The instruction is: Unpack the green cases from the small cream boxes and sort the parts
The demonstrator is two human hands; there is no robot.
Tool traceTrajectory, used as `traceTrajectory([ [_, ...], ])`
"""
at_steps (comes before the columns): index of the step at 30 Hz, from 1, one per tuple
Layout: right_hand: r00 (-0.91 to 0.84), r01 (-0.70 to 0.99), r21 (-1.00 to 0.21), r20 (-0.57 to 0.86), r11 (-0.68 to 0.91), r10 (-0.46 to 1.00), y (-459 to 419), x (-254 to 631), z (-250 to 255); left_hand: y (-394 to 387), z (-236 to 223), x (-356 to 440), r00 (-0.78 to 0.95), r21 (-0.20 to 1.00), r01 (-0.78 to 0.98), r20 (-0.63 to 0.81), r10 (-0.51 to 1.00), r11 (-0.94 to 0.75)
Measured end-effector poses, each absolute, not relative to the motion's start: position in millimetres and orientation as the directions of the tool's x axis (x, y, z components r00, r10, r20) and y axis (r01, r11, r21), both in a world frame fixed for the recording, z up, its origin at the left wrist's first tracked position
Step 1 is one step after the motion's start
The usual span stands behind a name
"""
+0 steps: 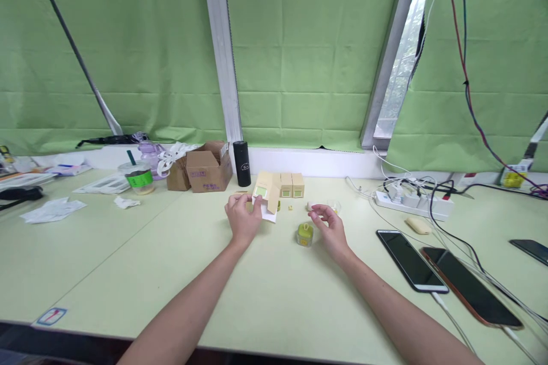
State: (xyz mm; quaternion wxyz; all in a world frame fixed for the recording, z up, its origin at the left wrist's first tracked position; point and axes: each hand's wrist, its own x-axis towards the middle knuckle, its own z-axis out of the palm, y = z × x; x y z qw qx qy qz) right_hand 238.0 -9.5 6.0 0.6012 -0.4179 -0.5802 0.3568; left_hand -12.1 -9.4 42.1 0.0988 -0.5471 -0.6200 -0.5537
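Note:
My left hand point(244, 217) is closed on a small tan cardboard box point(263, 184), which is tilted with its flap hanging open. A white paper piece point(269, 215) sticks out below the box. My right hand point(329, 228) hovers above the table with fingers curved and apart, and I see nothing clearly held in it. Just left of it stands a small clear jar point(305, 235) with a yellow-green top and a loop. Behind the fingertips lie a small whitish piece point(309, 206) and a clear round container point(334, 206). A tiny yellow piece point(290, 207) rests between the hands.
Two more tan boxes point(292, 186) stand behind. A black cylinder point(242, 163), an open brown carton point(209, 170) and a drink cup point(137, 177) are to the left. On the right are a power strip point(413, 205), cables and phones point(411, 260).

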Motion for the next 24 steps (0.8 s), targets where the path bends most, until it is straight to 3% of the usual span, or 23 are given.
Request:
traceTrajectory([
  [7,0.058,0.071,-0.918,0.394,0.390,0.917,-10.3,237.6,6.1,-0.3,42.7,-30.7,-0.394,0.478,0.877,0.667,0.632,0.042],
  [18,0.056,0.081,-0.909,0.414,0.409,0.909,-11.2,239.4,6.3,2.2,34.3,-30.6,-0.246,0.235,0.965,0.634,0.733,0.120],
  [24,0.054,0.075,-0.912,0.408,0.404,0.911,-12.7,239.2,8.3,-0.8,37.1,-31.3,-0.260,0.193,0.965,0.613,0.746,0.178],
])
